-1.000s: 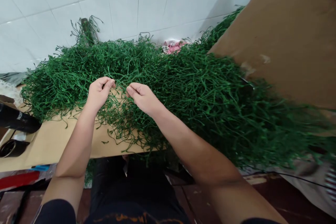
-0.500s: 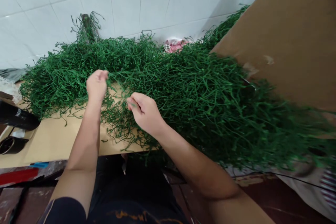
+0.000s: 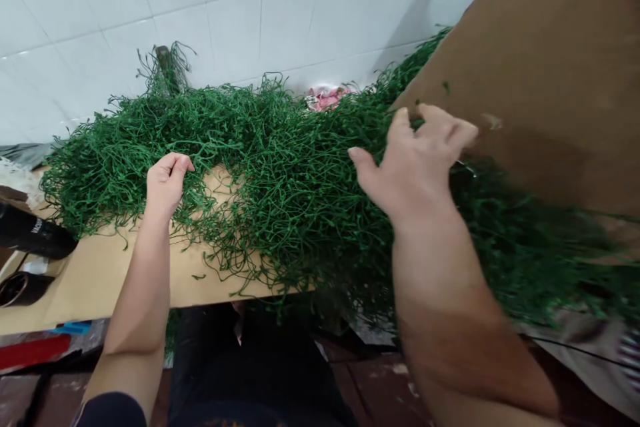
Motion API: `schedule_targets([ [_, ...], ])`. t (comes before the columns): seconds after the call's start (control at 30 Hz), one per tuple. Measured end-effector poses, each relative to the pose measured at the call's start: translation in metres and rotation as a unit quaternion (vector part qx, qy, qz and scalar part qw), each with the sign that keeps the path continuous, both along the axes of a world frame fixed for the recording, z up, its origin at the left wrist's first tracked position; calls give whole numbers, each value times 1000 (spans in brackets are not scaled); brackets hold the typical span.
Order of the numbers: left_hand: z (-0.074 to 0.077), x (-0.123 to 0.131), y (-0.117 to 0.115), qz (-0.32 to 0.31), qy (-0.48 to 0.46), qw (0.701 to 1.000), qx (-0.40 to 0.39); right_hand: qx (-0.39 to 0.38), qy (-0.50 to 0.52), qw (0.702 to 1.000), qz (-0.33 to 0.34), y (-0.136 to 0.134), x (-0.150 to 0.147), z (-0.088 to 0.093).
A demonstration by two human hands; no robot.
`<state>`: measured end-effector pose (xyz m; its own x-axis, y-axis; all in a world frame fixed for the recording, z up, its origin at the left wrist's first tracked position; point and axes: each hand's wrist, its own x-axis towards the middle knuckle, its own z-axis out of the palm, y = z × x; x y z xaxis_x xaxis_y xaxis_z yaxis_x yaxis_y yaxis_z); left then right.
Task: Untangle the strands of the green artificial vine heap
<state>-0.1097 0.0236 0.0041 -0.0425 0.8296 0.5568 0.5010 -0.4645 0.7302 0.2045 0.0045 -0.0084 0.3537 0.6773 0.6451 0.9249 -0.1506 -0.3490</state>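
Note:
A big tangled heap of thin green plastic stems (image 3: 300, 167) lies across a tan cardboard sheet (image 3: 100, 273) in front of me. My left hand (image 3: 167, 181) is curled at the heap's near left edge, its fingers closed on a few green strands. My right hand (image 3: 413, 157) is raised over the right part of the heap, close to a large slanted cardboard panel (image 3: 540, 67). Its fingers are spread and hold nothing.
A white tiled wall (image 3: 240, 13) stands behind the heap. Something pink (image 3: 325, 97) shows at the back. A black object (image 3: 30, 233) and a dark round cup (image 3: 17, 287) sit at the left edge, above red (image 3: 33, 350) and blue (image 3: 73, 328) items. My dark-clothed lap is below.
My right hand left the strands near the middle and swung up and to the right, opening. My left hand moved slightly left and down, still curled on strands.

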Motion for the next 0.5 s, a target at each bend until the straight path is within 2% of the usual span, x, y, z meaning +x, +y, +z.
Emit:
schedule_targets([
  [0.03,0,4,-1,-11,1,1000,-4,21,1,999,30,-4,-13,-1],
  [0.1,0,12,-4,-34,6,999,-15,38,25,986,161,-13,-45,-3],
  [0.17,-1,21,-7,-50,15,998,-19,2,76,941,330,-18,-81,-6],
  [0.23,-1,30,-10,-59,26,998,-16,-75,153,884,435,-17,-112,-10],
  [0.33,-2,35,-11,-68,34,997,-8,-117,259,844,455,-11,-137,-14],
  [0.5,-7,27,-5,-46,12,999,-5,-55,330,811,480,-10,-130,-18],
])
